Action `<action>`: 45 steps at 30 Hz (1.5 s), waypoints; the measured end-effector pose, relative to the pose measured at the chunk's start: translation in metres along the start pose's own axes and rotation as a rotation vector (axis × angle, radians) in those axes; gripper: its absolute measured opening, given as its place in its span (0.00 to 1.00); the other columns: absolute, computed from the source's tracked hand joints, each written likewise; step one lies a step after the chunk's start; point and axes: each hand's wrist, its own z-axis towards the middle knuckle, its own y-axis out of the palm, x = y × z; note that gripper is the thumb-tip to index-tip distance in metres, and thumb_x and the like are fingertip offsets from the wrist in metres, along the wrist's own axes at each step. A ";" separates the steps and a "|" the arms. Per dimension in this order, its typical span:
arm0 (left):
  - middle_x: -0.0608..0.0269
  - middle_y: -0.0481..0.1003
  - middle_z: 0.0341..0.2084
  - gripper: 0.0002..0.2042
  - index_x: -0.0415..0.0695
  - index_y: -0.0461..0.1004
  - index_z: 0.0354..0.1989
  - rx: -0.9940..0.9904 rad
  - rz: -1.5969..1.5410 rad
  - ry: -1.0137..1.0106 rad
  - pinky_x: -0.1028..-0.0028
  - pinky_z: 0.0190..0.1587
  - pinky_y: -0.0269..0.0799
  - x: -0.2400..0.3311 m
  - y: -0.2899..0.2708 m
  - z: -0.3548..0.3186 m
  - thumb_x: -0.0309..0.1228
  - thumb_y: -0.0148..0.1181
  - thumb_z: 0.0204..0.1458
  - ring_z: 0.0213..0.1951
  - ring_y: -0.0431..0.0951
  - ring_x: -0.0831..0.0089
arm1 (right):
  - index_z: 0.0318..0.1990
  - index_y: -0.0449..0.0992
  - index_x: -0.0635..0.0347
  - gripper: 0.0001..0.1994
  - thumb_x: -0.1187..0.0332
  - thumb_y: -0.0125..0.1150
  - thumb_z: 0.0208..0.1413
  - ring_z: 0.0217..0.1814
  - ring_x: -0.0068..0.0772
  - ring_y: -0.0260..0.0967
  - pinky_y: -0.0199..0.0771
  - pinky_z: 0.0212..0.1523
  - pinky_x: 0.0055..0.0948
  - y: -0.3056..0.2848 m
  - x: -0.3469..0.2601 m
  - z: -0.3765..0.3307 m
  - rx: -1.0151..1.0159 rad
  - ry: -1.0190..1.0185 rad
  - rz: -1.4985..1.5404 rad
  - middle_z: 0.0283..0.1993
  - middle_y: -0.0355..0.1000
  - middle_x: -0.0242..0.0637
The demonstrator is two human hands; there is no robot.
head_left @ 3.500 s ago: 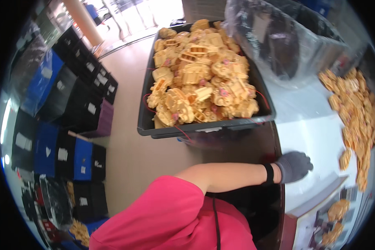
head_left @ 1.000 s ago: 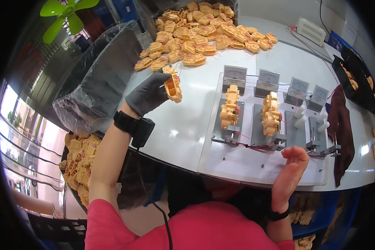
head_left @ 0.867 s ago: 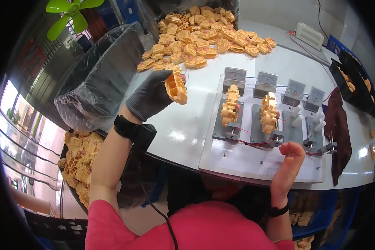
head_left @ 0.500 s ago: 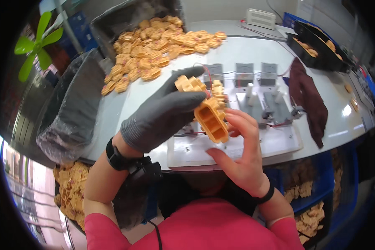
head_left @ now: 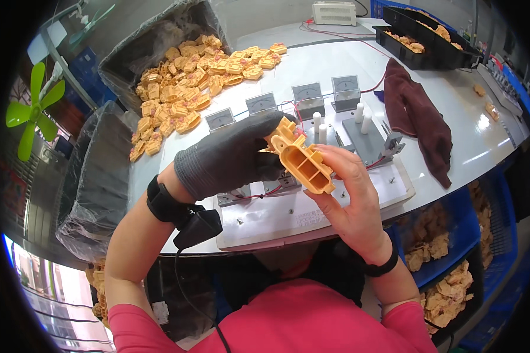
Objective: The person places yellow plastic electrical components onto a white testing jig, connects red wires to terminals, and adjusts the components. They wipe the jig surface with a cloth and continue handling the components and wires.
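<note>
Both hands hold one orange plastic housing [head_left: 303,160] up close to the head cam, above the white test fixture board [head_left: 312,212] at the table's near edge. Left hand [head_left: 229,156], in a grey glove, wraps the part's back end; bare right hand [head_left: 350,194] cups it from below w/ fingers curled on the front, open slotted face turned toward the person, prob. so the cavities can be checked. A black wrist strap [head_left: 168,203] w/ cord sits on the left wrist.

Counts: 4 small analog meters [head_left: 309,94] stand in a row behind the fixture, 3 white pegs [head_left: 318,126] upright on the grey mount, so parts drop over them within easy reach. 1 dark red cloth [head_left: 418,120] lies to the right. Loose pile of orange parts [head_left: 200,88] on the table's far left, too many to count, spills by a plastic-lined bin [head_left: 153,44]. 1 black tray [head_left: 424,35] w/ more parts far right. 1 green fan [head_left: 32,109] at left.
</note>
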 end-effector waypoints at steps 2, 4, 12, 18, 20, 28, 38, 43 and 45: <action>0.57 0.64 0.63 0.27 0.43 0.60 0.65 0.021 -0.191 -0.029 0.63 0.67 0.60 0.003 0.001 0.002 0.39 0.58 0.60 0.64 0.65 0.66 | 0.59 0.69 0.57 0.26 0.76 0.67 0.50 0.58 0.47 0.67 0.68 0.57 0.39 -0.002 0.004 0.002 -0.005 -0.013 -0.002 0.59 0.67 0.46; 0.56 0.64 0.63 0.28 0.42 0.60 0.65 -0.006 -0.144 0.030 0.63 0.65 0.63 0.002 -0.004 0.004 0.33 0.61 0.57 0.64 0.65 0.64 | 0.59 0.69 0.57 0.26 0.76 0.67 0.50 0.59 0.46 0.67 0.67 0.58 0.39 -0.004 0.007 0.001 -0.007 -0.015 0.008 0.60 0.67 0.45; 0.57 0.64 0.60 0.34 0.49 0.62 0.62 -0.110 0.281 0.399 0.66 0.64 0.64 -0.005 -0.016 0.015 0.16 0.67 0.46 0.62 0.66 0.64 | 0.59 0.69 0.57 0.25 0.78 0.63 0.52 0.62 0.45 0.65 0.65 0.62 0.38 -0.008 0.010 -0.002 -0.016 0.068 0.112 0.61 0.66 0.45; 0.55 0.63 0.63 0.32 0.49 0.60 0.63 -0.006 0.067 0.185 0.62 0.64 0.65 0.009 -0.029 0.011 0.17 0.64 0.51 0.65 0.65 0.61 | 0.60 0.68 0.58 0.25 0.75 0.65 0.52 0.53 0.40 0.67 0.68 0.52 0.33 -0.018 0.021 -0.008 0.158 0.223 -0.027 0.57 0.67 0.42; 0.57 0.65 0.62 0.26 0.46 0.59 0.64 0.095 -0.259 -0.074 0.65 0.63 0.67 0.013 -0.046 0.010 0.20 0.58 0.57 0.63 0.67 0.65 | 0.56 0.70 0.59 0.22 0.74 0.65 0.53 0.51 0.39 0.67 0.67 0.50 0.32 -0.021 0.032 -0.015 0.139 0.252 -0.078 0.53 0.67 0.41; 0.63 0.71 0.49 0.27 0.41 0.56 0.64 0.025 0.658 0.152 0.76 0.55 0.71 0.005 -0.077 0.026 0.14 0.55 0.56 0.49 0.73 0.78 | 0.51 0.73 0.59 0.16 0.77 0.62 0.54 0.47 0.36 0.67 0.70 0.47 0.30 -0.015 0.043 -0.023 0.149 0.268 -0.043 0.46 0.68 0.40; 0.58 0.76 0.45 0.22 0.43 0.69 0.54 0.075 1.186 0.282 0.69 0.49 0.76 0.013 -0.079 0.068 0.22 0.67 0.50 0.46 0.78 0.71 | 0.49 0.73 0.60 0.15 0.78 0.64 0.52 0.41 0.35 0.71 0.72 0.45 0.31 -0.016 0.045 -0.028 0.165 0.208 -0.055 0.42 0.72 0.38; 0.63 0.72 0.46 0.17 0.42 0.69 0.54 0.440 0.232 -0.310 0.73 0.51 0.75 0.015 -0.054 0.102 0.37 0.55 0.61 0.50 0.75 0.70 | 0.47 0.73 0.60 0.15 0.78 0.64 0.51 0.42 0.38 0.71 0.72 0.44 0.33 -0.011 0.045 -0.028 0.217 0.190 -0.070 0.41 0.72 0.39; 0.62 0.72 0.45 0.18 0.43 0.69 0.54 0.453 0.342 -0.322 0.74 0.50 0.75 0.014 -0.053 0.112 0.39 0.57 0.59 0.47 0.75 0.72 | 0.46 0.74 0.60 0.14 0.78 0.64 0.51 0.41 0.39 0.71 0.72 0.43 0.34 -0.011 0.047 -0.028 0.225 0.171 -0.084 0.41 0.72 0.39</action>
